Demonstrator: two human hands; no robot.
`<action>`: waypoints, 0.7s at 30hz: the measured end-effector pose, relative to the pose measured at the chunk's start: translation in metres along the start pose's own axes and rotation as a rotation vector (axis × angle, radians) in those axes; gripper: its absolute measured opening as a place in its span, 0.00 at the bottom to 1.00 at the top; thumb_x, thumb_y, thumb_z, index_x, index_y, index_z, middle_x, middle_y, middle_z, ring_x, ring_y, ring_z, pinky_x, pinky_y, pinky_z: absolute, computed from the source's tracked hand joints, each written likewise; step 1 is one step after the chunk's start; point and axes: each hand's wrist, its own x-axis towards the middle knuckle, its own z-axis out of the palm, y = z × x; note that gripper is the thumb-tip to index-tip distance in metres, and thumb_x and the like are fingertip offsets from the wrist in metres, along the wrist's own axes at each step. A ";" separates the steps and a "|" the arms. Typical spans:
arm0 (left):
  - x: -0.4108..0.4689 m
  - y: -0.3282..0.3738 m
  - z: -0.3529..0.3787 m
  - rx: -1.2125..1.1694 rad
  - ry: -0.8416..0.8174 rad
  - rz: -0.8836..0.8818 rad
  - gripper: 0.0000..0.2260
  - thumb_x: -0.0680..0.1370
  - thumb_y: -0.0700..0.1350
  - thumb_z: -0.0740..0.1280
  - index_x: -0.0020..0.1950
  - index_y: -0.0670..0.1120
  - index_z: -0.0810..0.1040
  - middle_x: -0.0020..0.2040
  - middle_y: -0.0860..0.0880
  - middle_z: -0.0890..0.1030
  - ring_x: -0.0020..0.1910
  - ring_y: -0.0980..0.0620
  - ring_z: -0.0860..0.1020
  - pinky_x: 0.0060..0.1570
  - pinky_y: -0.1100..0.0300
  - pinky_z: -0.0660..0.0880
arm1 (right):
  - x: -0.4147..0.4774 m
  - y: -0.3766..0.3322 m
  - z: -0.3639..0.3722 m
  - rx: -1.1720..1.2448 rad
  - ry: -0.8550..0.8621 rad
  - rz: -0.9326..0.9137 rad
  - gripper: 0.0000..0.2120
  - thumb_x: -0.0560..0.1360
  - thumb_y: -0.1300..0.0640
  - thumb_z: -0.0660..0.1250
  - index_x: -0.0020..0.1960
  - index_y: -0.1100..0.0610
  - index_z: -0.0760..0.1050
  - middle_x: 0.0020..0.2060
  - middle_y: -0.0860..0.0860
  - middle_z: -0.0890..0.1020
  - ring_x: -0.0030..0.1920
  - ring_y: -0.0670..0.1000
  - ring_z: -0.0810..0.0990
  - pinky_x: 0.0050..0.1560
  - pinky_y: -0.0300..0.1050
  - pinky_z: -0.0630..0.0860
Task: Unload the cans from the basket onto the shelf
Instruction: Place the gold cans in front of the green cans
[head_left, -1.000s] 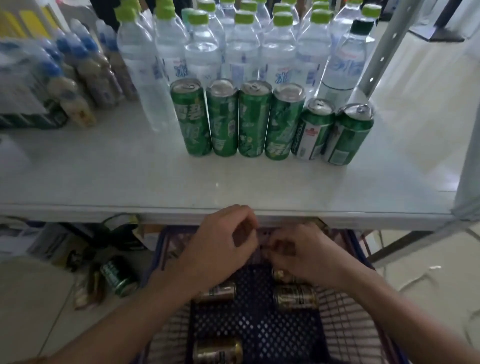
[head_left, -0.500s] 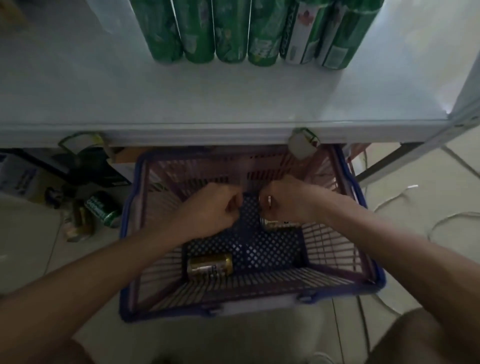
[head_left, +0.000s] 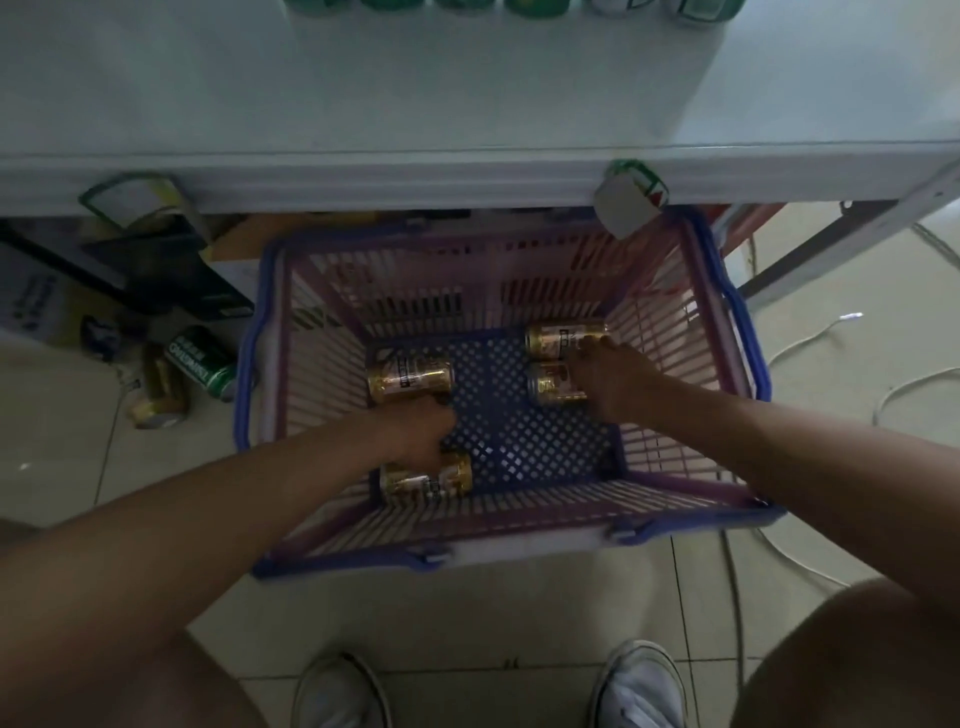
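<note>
While labels blur, both hands reach gold cans — unreadable.

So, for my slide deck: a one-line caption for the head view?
Both hands reach into the basket toward four gold cans lying on its floor, below the shelf.

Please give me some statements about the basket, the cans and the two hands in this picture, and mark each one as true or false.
1. Four gold cans lie on their sides in the basket. True: far-left can, near-left can, far-right can, near-right can.
2. Both hands are down inside the basket. True: the left hand is between the two left cans, the right hand is at the two right cans.
3. The basket stands on the shelf. False: it stands on the floor in front of the shelf.
4. The right hand holds a can above the basket rim. False: no can is lifted yet.
5. A green can lies inside the basket. False: it lies on the floor, to the basket's left.
</note>
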 end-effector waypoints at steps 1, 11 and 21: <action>0.003 0.000 0.011 0.026 -0.054 -0.024 0.21 0.76 0.49 0.71 0.65 0.44 0.74 0.61 0.43 0.78 0.56 0.45 0.78 0.53 0.54 0.77 | 0.004 -0.002 0.004 -0.013 0.005 0.001 0.34 0.77 0.55 0.69 0.79 0.58 0.60 0.70 0.59 0.71 0.67 0.60 0.75 0.62 0.54 0.77; 0.024 0.003 0.061 -0.020 -0.052 -0.096 0.32 0.77 0.47 0.70 0.77 0.45 0.59 0.69 0.40 0.71 0.64 0.42 0.74 0.60 0.52 0.74 | 0.032 -0.012 0.031 0.073 0.046 0.106 0.37 0.80 0.57 0.65 0.82 0.55 0.49 0.71 0.63 0.67 0.63 0.65 0.78 0.55 0.58 0.80; -0.010 -0.021 0.031 -0.359 0.116 -0.011 0.41 0.74 0.48 0.74 0.80 0.47 0.54 0.72 0.44 0.70 0.66 0.45 0.73 0.62 0.56 0.74 | -0.033 -0.001 -0.034 0.558 0.286 -0.160 0.36 0.70 0.50 0.77 0.71 0.53 0.62 0.56 0.53 0.70 0.54 0.56 0.76 0.46 0.46 0.75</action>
